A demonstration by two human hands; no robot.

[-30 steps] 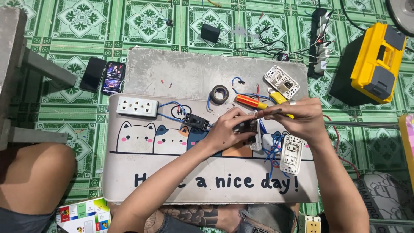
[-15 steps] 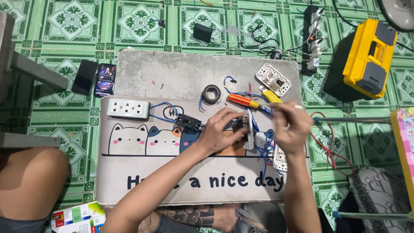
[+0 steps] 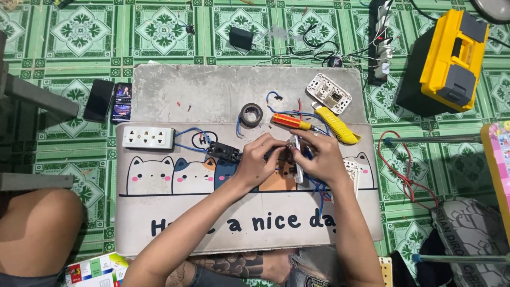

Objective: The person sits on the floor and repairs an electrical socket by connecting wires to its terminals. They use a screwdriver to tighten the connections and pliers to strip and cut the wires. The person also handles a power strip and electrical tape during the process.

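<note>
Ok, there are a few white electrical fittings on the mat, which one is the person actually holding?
The white switch plate held on edge between both hands at the mat's middle. The white outlet strip lies flat far left; the square white socket lies untouched above the yellow utility knife.

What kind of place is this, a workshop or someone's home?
Probably a home floor used as a makeshift electrical workbench. Patterned green floor tiles and a cartoon cat mat suggest a house; the hands work amid a socket strip, tape roll and yellow toolbox.
</note>
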